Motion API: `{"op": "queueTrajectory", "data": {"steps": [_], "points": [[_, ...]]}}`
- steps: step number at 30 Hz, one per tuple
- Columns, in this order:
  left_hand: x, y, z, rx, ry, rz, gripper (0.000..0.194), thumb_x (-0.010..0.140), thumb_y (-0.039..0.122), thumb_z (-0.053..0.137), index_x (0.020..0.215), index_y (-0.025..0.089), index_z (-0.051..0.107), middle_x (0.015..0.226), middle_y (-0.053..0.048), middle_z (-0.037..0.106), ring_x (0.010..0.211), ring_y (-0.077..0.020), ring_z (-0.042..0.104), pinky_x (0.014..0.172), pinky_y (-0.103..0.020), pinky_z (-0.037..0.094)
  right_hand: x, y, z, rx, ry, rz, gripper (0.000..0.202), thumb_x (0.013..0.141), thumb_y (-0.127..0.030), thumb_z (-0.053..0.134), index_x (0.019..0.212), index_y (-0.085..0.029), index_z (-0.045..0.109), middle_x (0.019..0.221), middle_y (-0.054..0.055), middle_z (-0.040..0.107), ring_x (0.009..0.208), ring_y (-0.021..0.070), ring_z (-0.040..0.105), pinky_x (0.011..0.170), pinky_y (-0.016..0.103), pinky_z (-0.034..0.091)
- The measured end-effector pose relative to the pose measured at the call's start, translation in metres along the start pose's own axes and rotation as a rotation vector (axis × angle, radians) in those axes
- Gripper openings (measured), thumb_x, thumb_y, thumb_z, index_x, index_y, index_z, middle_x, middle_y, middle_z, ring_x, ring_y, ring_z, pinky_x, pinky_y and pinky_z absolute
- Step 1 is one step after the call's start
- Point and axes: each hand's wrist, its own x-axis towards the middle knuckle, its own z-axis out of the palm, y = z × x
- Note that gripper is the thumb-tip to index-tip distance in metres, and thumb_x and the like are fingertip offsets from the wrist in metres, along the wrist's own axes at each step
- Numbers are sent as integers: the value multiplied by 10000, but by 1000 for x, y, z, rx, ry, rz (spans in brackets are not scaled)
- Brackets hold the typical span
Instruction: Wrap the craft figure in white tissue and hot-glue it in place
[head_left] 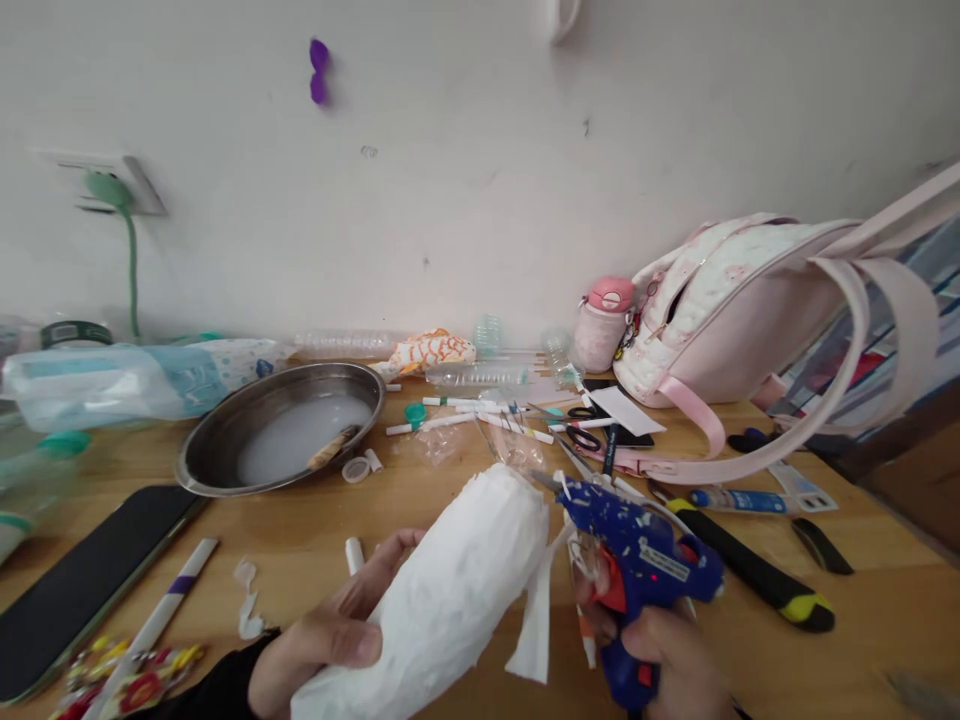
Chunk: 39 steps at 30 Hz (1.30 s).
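A white, paper-covered cylinder [442,590] tilts up from the bottom of the head view, its rounded end pointing away. My left hand [337,620] is wrapped round its left side, thumb on the near surface. In my right hand [660,650] is a blue hot glue gun [637,560] with a red trigger, and a small red light glows on its side. The gun's nozzle comes close to the cylinder's far end; whether they touch I cannot tell. A loose white strip [534,620] hangs between cylinder and gun.
A metal bowl [195,455] of cloudy liquid holds a brush. Behind lie an orange-patterned fish shape [431,352], markers and scissors [583,430]. To the right are a pink backpack [750,310], a bottle [600,330] and a utility knife [750,570]. A phone [90,570] lies left.
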Motion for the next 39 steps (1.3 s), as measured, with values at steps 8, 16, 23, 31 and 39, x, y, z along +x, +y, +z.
{"op": "queueTrajectory", "data": {"steps": [8,16,23,31,39], "points": [[-1,0,-5,59,90,-16,525,641,305,732,1118,303,512,1171,-3,574,955,-233,588,793,-318,402,8,3,-3,-67,-92,-45,232,489,-207,521,676,-209,658,651,29,587,496,126,400,478,256,336],[-4,-6,-7,122,234,-13,597,641,354,759,1149,316,448,1088,5,575,973,-225,571,737,-291,419,2,-7,3,-218,-8,41,196,516,-188,538,678,-206,646,694,32,633,568,141,451,496,251,329],[2,1,3,109,226,-3,563,591,357,803,1046,316,474,1012,37,602,744,-149,569,638,-258,416,5,-2,4,-75,17,32,236,447,-197,519,653,-195,633,646,29,624,501,129,396,485,265,338],[1,-6,-9,71,201,41,469,672,318,736,1091,323,525,1078,19,611,962,-231,585,724,-292,443,6,-9,10,-13,98,67,217,447,-212,509,636,-199,613,597,-2,569,484,111,336,505,256,312],[1,-6,-8,-41,53,41,414,695,228,650,1102,302,637,1053,60,667,743,-150,644,761,-259,468,7,-5,10,-28,91,70,227,457,-213,509,666,-199,597,680,15,603,513,121,375,495,251,304]]}}
